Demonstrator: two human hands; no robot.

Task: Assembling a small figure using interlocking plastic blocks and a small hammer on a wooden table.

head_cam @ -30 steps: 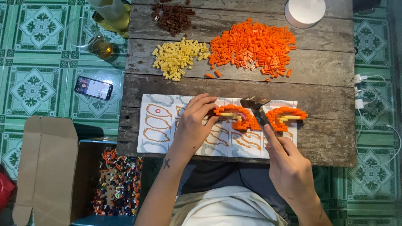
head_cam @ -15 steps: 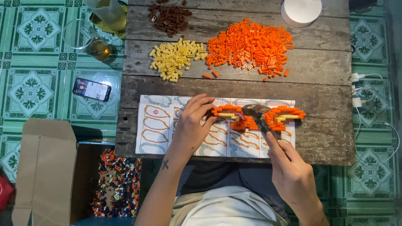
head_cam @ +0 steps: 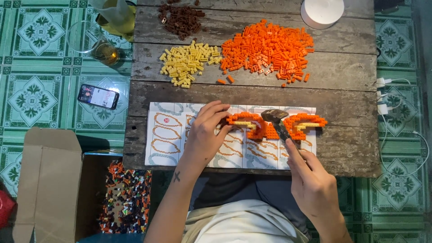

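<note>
**Hammer head on an orange brick model, left hand steadying**

Here, seen from the head camera: a weathered wooden table [head_cam: 342,105] with a printed instruction sheet [head_cam: 166,139] lying along its near edge. On the sheet sits an orange brick model [head_cam: 245,122] with a pale yellow strip set into it. A second orange piece [head_cam: 303,124] of like shape lies just to its right, partly off the sheet.

Left hand [head_cam: 204,135]: palm down on the sheet, fingers curled forward, fingertips pressing the left end of the orange brick model. Holding it in place rather than lifting.

Right hand [head_cam: 312,184]: fingers wrapped around the handle of a small hammer [head_cam: 275,118]. The dark head rests between the two orange pieces, touching or just above them; cannot tell which.

Farther back on the table: a broad heap of loose orange bricks [head_cam: 270,49], a smaller heap of yellow bricks [head_cam: 186,63] to its left, a little pile of brown bricks [head_cam: 182,20] behind that, and a white round container [head_cam: 321,11] at the far edge.

On the green tiled floor [head_cam: 31,96], left of the table: a phone [head_cam: 98,96], a drinking glass [head_cam: 104,50], and an open cardboard box [head_cam: 49,184] with mixed coloured bricks [head_cam: 128,198] beside it. White charging cables [head_cam: 391,103] lie to the right.
</note>
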